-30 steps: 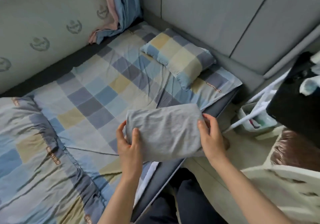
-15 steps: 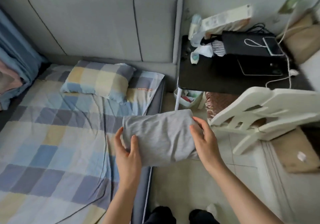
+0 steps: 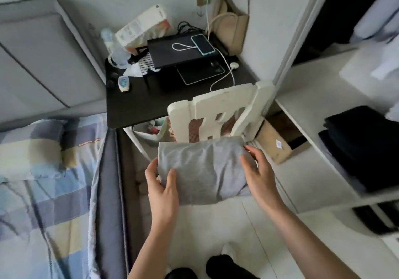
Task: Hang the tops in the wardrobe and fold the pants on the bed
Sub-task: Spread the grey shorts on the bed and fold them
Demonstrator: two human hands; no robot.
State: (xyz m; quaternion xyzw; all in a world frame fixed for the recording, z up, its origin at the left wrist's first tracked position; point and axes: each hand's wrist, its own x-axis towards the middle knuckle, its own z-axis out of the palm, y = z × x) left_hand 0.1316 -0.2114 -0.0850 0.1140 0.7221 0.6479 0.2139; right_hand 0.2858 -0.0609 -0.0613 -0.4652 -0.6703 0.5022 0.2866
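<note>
The folded grey garment [image 3: 203,170] has left the bed: a second ago it was held over the checked sheet near the bed's edge, and now it hangs in the air over the floor, in front of the white chair [image 3: 218,116], with the bed [image 3: 49,192] well off to the left. The view has swung with it, so the open wardrobe [image 3: 311,110] shows on the right, a stack of dark folded clothes [image 3: 362,147] lying on its white shelf.

The left hand [image 3: 163,189] grips the garment's near left corner, thumb on top and fingers curled under. The right hand [image 3: 262,170] holds the right edge, fingers wrapped over the fold. Both hold it flat and level, clear of the chair back.

The fold looks finished (a compact rectangle, a few creases across the top), so this piece seems to be heading for the shelf. The dark desk [image 3: 138,106] beyond the chair, with a phone [image 3: 202,44] near its back right corner, plays no part. The likely risk is the bundle slumping open if either grip loosens.
</note>
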